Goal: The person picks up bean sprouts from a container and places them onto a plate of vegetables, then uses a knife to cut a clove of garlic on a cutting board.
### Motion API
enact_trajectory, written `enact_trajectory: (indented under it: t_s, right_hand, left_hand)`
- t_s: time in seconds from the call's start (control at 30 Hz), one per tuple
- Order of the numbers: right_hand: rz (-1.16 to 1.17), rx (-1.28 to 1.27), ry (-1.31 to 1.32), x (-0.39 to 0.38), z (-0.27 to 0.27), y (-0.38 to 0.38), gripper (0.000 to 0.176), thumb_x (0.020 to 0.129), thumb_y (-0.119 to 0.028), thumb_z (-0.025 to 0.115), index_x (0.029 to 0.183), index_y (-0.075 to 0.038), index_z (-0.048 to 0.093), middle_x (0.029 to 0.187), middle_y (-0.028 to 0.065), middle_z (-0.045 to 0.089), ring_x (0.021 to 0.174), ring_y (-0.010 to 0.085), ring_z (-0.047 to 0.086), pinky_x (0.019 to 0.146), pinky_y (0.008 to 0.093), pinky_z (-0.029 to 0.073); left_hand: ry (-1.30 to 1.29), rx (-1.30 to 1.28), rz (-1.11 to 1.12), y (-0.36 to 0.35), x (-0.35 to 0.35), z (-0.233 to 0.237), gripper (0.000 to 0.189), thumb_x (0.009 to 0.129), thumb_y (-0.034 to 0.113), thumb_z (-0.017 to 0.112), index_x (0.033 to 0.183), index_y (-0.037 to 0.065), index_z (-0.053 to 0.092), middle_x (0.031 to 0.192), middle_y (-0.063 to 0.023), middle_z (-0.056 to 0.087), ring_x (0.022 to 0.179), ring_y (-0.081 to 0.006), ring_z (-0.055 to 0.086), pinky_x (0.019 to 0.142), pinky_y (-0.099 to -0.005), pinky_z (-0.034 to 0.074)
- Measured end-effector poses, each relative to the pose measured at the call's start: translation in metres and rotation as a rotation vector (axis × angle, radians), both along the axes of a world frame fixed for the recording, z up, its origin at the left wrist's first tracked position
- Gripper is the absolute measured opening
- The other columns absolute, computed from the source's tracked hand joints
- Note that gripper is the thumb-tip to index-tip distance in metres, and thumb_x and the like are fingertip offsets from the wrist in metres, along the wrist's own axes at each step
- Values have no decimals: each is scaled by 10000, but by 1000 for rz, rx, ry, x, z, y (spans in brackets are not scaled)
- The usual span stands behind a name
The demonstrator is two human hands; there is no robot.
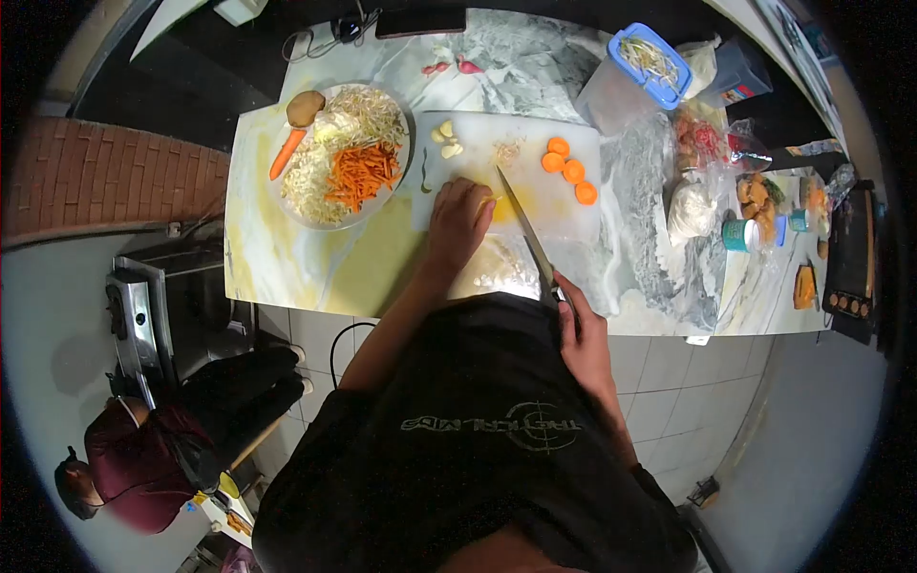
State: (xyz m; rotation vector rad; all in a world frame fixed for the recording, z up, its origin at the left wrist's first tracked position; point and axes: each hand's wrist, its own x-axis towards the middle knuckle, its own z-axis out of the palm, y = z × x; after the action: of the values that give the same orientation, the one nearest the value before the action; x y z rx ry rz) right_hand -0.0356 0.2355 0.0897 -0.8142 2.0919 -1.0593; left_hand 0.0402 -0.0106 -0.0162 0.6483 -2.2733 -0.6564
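Note:
My right hand point(583, 329) grips the handle of a long kitchen knife point(525, 224) at the counter's near edge. The blade points away from me across the white cutting board point(564, 215), just right of my left hand point(460, 218). That hand lies on the board with curled fingers; a yellowish bit shows at its fingertips, too hidden to name. Beyond the knife tip is a small heap of minced bits point(506, 151). Orange carrot slices point(573, 172) lie on the board's right part. Several peeled garlic cloves point(445, 138) rest at its upper left.
Left of the board, a large plate point(405, 172) holds shredded carrot point(361, 177), bean sprouts point(373, 110), a whole carrot point(287, 154) and a brown potato-like vegetable point(305, 108). A blue-rimmed container point(613, 59) and bags point(693, 212) stand right. Another person point(143, 463) is at lower left.

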Motion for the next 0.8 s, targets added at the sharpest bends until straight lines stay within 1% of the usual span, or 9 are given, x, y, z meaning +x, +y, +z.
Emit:
enact_trajectory:
  t_s: [0.1, 0.2, 0.27, 0.3, 0.37, 0.43, 0.5, 0.73, 0.8]
  right_hand:
    - [-2, 8, -22, -4, 2, 1, 370, 1067, -94, 470, 1428, -103, 551, 1281, 256, 648, 1201, 450, 614, 976, 392, 501]
    - [31, -63, 57, -10, -5, 2, 374, 1065, -96, 477, 1432, -114, 549, 1266, 262, 650, 1146, 471, 625, 924, 384, 517]
    - [11, -58, 67, -11, -5, 1, 374, 1066, -104, 478, 1432, -127, 549, 1243, 263, 658, 1043, 491, 643, 854, 377, 527]
    - [-5, -53, 35, -11, -4, 0, 372, 1064, -104, 481, 1427, -137, 554, 1183, 276, 668, 960, 499, 643, 807, 375, 526]
    - [-1, -59, 36, -10, -9, 0, 371, 1063, -104, 482, 1425, -138, 555, 1150, 284, 668, 940, 501, 639, 799, 378, 525]
    - [6, -61, 42, -10, -11, 0, 369, 1063, -104, 483, 1424, -139, 555, 1117, 291, 667, 920, 503, 634, 790, 380, 523]
    - [21, -55, 37, -9, -11, 1, 369, 1061, -103, 487, 1421, -143, 557, 1085, 306, 656, 928, 506, 630, 786, 388, 524]
    - [14, -35, 42, -9, -6, -3, 363, 1060, -100, 489, 1413, -140, 562, 1108, 297, 668, 981, 504, 634, 823, 404, 530]
    - [10, 32, -22, -11, -2, -5, 360, 1067, -90, 474, 1415, -103, 566, 1317, 238, 640, 1266, 448, 564, 1019, 381, 476]
  left_hand:
    - [-14, 43, -37, 0, 4, 0, 82, 880, 79, 693, 939, 59, 638, 948, -110, 608, 896, -339, 586, 822, -452, 493]
    - [-33, 56, 6, -2, 0, 7, 84, 876, 73, 696, 936, 49, 643, 952, -124, 612, 898, -349, 588, 820, -457, 496]
    - [-74, 100, -29, -5, -1, 8, 163, 886, 52, 687, 1036, 11, 638, 995, -169, 607, 957, -389, 578, 844, -466, 479]
    - [-84, 99, -35, -5, -2, 6, 163, 886, 52, 687, 1036, 11, 638, 995, -169, 607, 957, -389, 578, 844, -466, 479]
    - [-69, 81, 1, -7, -3, 3, 102, 890, 89, 689, 963, 26, 654, 973, -142, 615, 927, -367, 593, 845, -454, 502]
    - [-57, 47, -4, -9, -3, 1, 110, 898, 98, 684, 975, 24, 657, 980, -148, 616, 934, -369, 594, 845, -457, 502]
    - [-44, 18, -3, -10, -2, -1, 119, 905, 106, 680, 987, 22, 660, 987, -153, 616, 941, -371, 595, 846, -460, 503]
    - [-142, 20, -15, -15, -2, -1, 142, 919, 81, 663, 1040, 8, 642, 1013, -172, 618, 942, -391, 622, 827, -457, 519]
    - [-132, 27, -5, -17, -5, -3, 139, 919, 88, 671, 1032, 12, 642, 1001, -165, 625, 921, -384, 630, 816, -450, 525]
